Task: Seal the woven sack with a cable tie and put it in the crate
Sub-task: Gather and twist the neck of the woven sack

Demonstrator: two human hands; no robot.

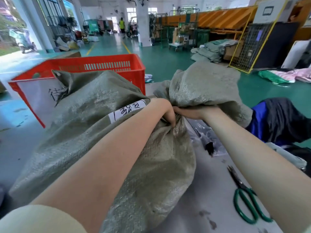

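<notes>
A grey-green woven sack (94, 132) lies full across the table in front of me, with a white handwritten label (127, 110) on its upper side. My left hand (165, 111) and my right hand (190, 112) meet at the sack's bunched neck and both grip it. The loose mouth of the sack (207, 88) fans up above my right hand. I see no cable tie. The red plastic crate (101, 64) stands just behind the sack at the left, with a white sheet on its near wall.
Green-handled scissors (247, 202) lie on the grey table (202, 199) at the right, under my right forearm. A dark blue cloth (277, 120) sits further right. Piled sacks (212, 51), wire carts and a distant person stand on the green floor.
</notes>
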